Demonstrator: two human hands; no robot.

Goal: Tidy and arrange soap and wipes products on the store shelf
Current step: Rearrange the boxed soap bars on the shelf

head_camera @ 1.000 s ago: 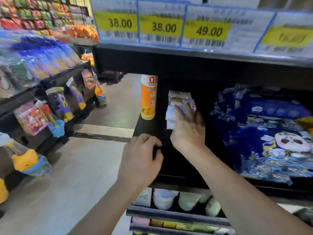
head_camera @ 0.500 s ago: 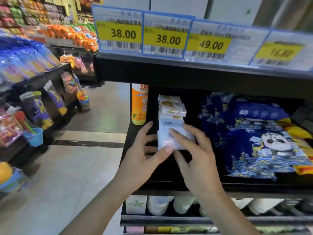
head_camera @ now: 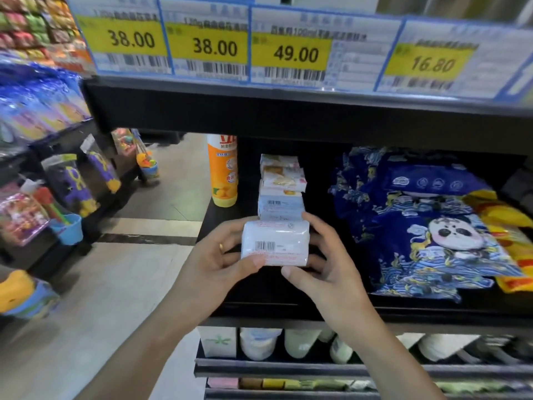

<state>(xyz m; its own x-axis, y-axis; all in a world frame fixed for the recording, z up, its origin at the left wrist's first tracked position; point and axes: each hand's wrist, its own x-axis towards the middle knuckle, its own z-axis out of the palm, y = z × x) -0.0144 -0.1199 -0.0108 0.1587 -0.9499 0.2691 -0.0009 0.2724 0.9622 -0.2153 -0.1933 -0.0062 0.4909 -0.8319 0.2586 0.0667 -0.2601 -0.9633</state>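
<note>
Yellow price tags (head_camera: 290,51) along the upper shelf edge at 12 o'clock, reading 38.00, 38.00, 49.00 and 16.80, each with a barcode beneath; smaller print blurred. On the black shelf (head_camera: 259,295) below, a row of white wrapped soap bars (head_camera: 281,194) running back toward 12 o'clock, glossy film, a barcode visible on the nearer one, other print too small to read. At 11 o'clock of the row, an orange cylindrical bottle (head_camera: 222,171) standing upright at the shelf's left end, red characters on its white top, citrus pictured near the base. At 3 o'clock, soft blue wipes packs (head_camera: 415,223) with a cartoon panda and wave pattern, crinkled plastic, lying flat; yellow packs (head_camera: 501,223) beyond them. Centre of view: a white rectangular soap bar (head_camera: 274,243), barcode side up, red lines of text unreadable, held just in front of the row. Left hand (head_camera: 213,264) gripping its left end, thumb across the lower edge, fingers curled behind. Right hand (head_camera: 328,269) clasping the right end, thumb under the bottom edge, fingers wrapped around the side.
</note>
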